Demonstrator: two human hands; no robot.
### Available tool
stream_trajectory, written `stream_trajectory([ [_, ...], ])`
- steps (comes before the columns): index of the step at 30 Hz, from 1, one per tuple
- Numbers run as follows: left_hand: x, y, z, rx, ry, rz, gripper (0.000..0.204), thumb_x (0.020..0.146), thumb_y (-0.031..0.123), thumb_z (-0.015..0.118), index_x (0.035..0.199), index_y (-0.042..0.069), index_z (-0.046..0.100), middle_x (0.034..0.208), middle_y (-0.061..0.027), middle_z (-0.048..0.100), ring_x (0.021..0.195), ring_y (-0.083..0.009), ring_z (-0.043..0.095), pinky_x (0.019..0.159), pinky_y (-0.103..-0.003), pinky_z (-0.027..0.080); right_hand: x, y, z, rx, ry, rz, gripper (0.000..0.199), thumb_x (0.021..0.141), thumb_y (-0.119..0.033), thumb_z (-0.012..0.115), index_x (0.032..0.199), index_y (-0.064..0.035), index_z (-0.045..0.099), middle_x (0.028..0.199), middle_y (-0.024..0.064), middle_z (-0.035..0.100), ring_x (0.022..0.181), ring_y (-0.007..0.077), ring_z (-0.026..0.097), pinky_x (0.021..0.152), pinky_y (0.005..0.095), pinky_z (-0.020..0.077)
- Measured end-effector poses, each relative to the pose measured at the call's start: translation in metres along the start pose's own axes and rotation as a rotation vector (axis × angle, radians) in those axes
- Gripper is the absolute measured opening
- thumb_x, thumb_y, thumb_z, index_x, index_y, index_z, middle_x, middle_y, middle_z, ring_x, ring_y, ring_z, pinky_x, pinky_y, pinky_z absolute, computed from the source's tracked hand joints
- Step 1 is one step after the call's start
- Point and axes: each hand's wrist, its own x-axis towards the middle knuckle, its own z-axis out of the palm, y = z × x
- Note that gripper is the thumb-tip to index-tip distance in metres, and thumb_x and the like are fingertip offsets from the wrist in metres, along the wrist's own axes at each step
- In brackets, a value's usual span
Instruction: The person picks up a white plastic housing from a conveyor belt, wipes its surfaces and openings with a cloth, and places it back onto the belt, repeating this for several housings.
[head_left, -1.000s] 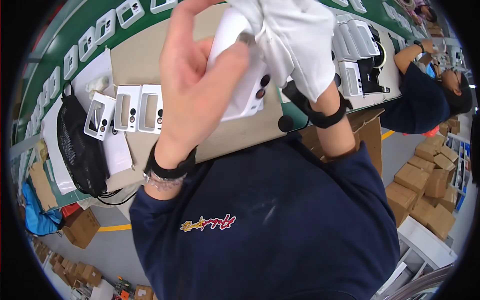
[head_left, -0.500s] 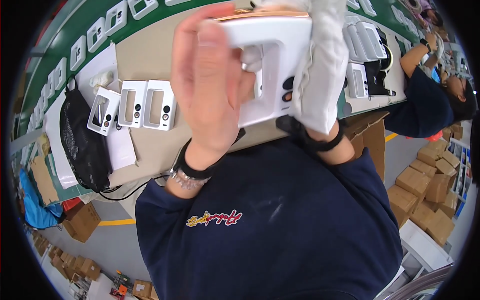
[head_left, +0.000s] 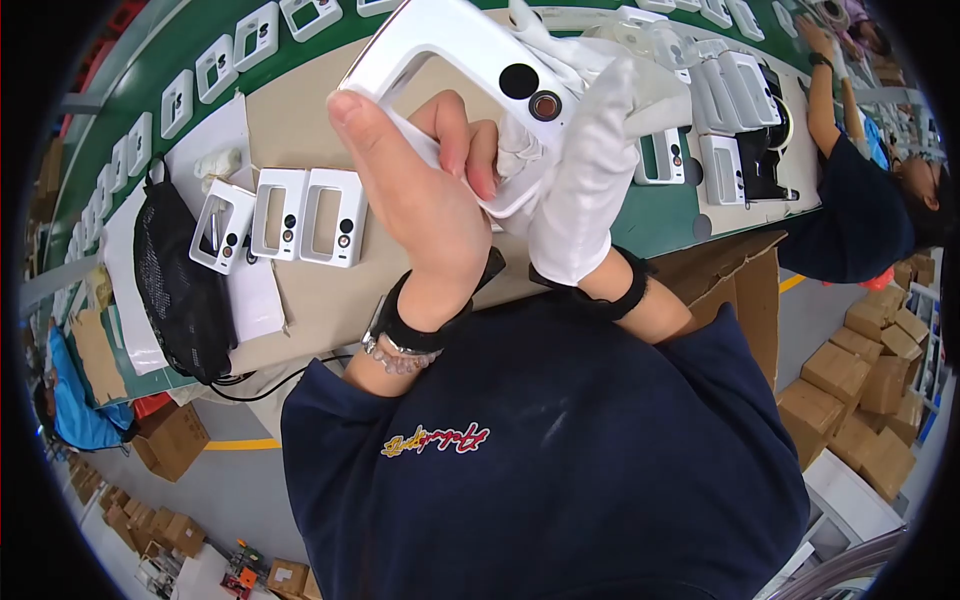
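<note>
Both my hands hold a white plastic housing (head_left: 470, 38), a frame with a large rectangular opening and two dark round lenses at one end. My bare left hand (head_left: 425, 200) grips its near left side, thumb on the outer edge and fingers curled through the opening. On its right end, beside the lenses, my right hand (head_left: 585, 175) closes in a loose white glove; most of its fingers are hidden behind the housing and folds of fabric. The housing is tilted, raised above the table. Similar housings stand at the left: one pair (head_left: 335, 215) side by side, and a tilted one (head_left: 222, 228).
A black mesh bag (head_left: 180, 280) lies on the table's left. Several white housings line the green surface (head_left: 215, 70) at the back. More housings (head_left: 745, 90) stand at the right, near a co-worker (head_left: 875, 215). An open cardboard box (head_left: 745, 290) sits by my right elbow.
The housing has turned and tilted in my hands, so its lens end now faces up. My right hand has shifted left and round its end. The view has moved slightly.
</note>
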Motion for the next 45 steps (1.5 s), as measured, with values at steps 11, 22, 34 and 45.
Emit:
stream_trajectory([
  [11, 0.016, 0.008, -0.015, 0.180, 0.001, 0.018, 0.052, 0.086, 0.049, 0.025, 0.106, 0.002, 0.037, 0.063, -0.0076, 0.047, 0.053, -0.0152, 0.048, 0.049, -0.024, 0.041, -0.006, -0.009, -0.018, -0.141, -0.255, 0.084, 0.036, 0.081, -0.034, 0.051, 0.102, -0.0039, 0.048, 0.081, 0.0055, 0.056, 0.073, 0.0155, 0.055, 0.057, 0.0200, 0.0412],
  [22, -0.012, 0.013, -0.024, -0.006, -0.311, -0.181, 0.047, 0.088, 0.035, 0.035, 0.121, 0.002, 0.035, 0.116, -0.0081, 0.044, 0.107, -0.0188, 0.043, 0.088, -0.031, 0.036, 0.016, -0.042, -0.005, -1.177, -0.713, -1.154, 0.037, 0.058, -0.023, 0.061, 0.094, -0.0143, 0.057, 0.093, 0.0123, 0.053, 0.082, 0.0323, 0.052, 0.072, 0.0418, 0.0417],
  [34, 0.096, -0.002, 0.028, -0.115, -0.541, -0.596, 0.041, 0.082, 0.029, 0.045, 0.110, -0.001, 0.043, 0.094, -0.0149, 0.054, 0.084, -0.0291, 0.056, 0.073, -0.041, 0.048, 0.046, -0.068, -0.101, -0.638, 0.083, -0.655, 0.032, 0.074, -0.013, 0.052, 0.100, 0.0067, 0.051, 0.087, 0.0081, 0.057, 0.076, 0.0135, 0.054, 0.070, 0.0251, 0.0439],
  [45, 0.270, -0.177, 0.100, 0.661, -0.419, -0.287, 0.037, 0.074, 0.023, 0.057, 0.100, -0.002, 0.047, 0.077, -0.0106, 0.057, 0.063, -0.0211, 0.058, 0.053, -0.029, 0.048, 0.015, -0.092, -0.133, -0.648, 0.269, -0.708, 0.030, 0.081, -0.014, 0.045, 0.101, 0.0094, 0.048, 0.083, 0.0118, 0.058, 0.067, 0.0145, 0.056, 0.062, 0.0246, 0.0467],
])
